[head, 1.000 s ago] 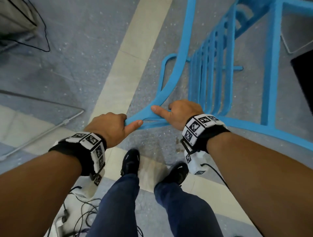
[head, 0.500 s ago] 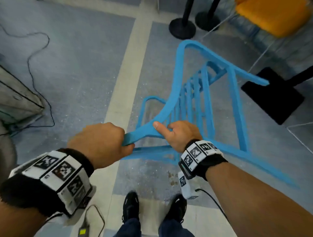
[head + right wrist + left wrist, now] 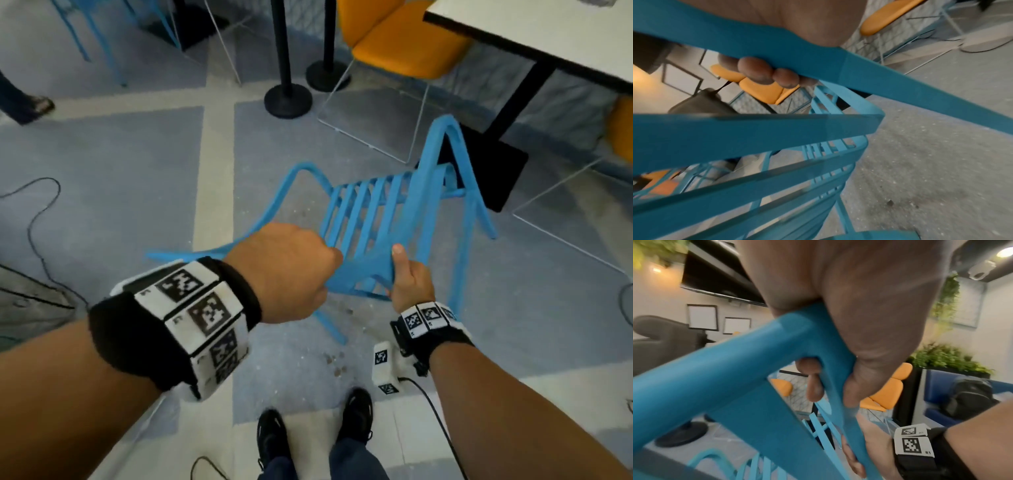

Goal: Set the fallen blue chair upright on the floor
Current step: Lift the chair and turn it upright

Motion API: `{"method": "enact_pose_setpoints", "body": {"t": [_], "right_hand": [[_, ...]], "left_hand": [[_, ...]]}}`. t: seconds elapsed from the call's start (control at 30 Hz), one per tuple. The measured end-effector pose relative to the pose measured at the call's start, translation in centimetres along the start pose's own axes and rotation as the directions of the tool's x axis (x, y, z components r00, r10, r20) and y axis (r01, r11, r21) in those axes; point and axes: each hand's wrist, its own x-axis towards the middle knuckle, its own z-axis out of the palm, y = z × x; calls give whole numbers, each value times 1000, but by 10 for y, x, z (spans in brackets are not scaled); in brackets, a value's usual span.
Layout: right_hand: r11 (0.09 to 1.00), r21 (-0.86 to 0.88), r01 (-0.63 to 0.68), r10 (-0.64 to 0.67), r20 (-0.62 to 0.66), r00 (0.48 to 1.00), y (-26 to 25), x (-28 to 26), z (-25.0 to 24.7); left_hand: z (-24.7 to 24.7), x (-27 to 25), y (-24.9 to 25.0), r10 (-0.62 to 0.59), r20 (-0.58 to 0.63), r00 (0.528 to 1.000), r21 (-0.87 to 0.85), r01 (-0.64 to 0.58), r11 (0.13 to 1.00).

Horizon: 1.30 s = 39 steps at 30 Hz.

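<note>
Blue chair [image 3: 376, 219] tipped up over the grey floor [image 3: 120, 171] (orange chair [image 3: 404, 44] behind), top rail gripped by left hand [image 3: 287, 274] and right hand [image 3: 409, 284], fingers [image 3: 754, 71] curled round it.

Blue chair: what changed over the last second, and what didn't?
The blue chair has swung up from lying along the floor: its seat slats now face more upward and its far legs stand raised toward the table. The camera view has lifted too. Nothing was let go: the left hand and right hand still grip the top rail of the backrest. The person's shoes are planted in about the same stance.
</note>
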Motion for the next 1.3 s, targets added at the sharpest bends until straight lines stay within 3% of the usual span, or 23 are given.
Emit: {"method": "enact_pose_setpoints", "body": {"t": [0.13, 0.2, 0.27, 0.33, 0.4, 0.43, 0.5, 0.6, 0.67, 0.83, 0.93, 1.0, 1.13, 1.3], "right_hand": [[989, 48, -137, 141, -93, 986, 16, -11, -47], [993, 16, -118, 119, -107, 987, 21, -23, -76], [999, 49, -14, 20, -134, 991, 24, -37, -106], [991, 69, 114, -111, -52, 992, 28, -60, -132], [958, -33, 286, -284, 54, 957, 30, -86, -147], [927, -106, 361, -355, 68, 932, 28, -96, -151], [897, -185, 401, -412, -23, 911, 27, -104, -158], [954, -122, 274, -292, -175, 940, 31, -106, -173], [981, -85, 175, -190, -227, 955, 41, -113, -181], [1000, -5, -29, 25, -388, 921, 53, -122, -190], [957, 281, -69, 191, -435, 880, 59, -136, -199], [918, 383, -99, 284, -462, 840, 65, -144, -213], [949, 212, -235, 315, -577, 753, 103, -156, -250], [929, 51, -367, 330, -567, 755, 152, -159, -304]], "left_hand": [[-14, 27, 58, 61, -45, 997, 51, -59, 997], [-21, 35, 91, 85, -51, 995, 39, -83, 996], [-26, 43, 120, 120, -96, 988, -9, -121, 993], [-22, 51, 142, 183, -214, 960, -110, -210, 971], [-11, 53, 146, 237, -304, 923, -280, -324, 904], [-2, 54, 141, 241, -307, 921, -356, -346, 868], [24, 52, 114, 185, -209, 960, -425, -260, 867], [64, 50, 52, -8, 8, 1000, -353, 10, 936], [78, 51, 26, -59, 90, 994, -298, 83, 951], [78, 61, 39, 95, 92, 991, -344, -58, 937], [78, 73, 62, 160, 76, 984, -363, -122, 924], [79, 83, 82, 190, 59, 980, -360, -156, 920], [76, 99, 133, 252, 34, 967, -338, -226, 914], [72, 125, 202, 265, 57, 963, -264, -241, 934]]}}
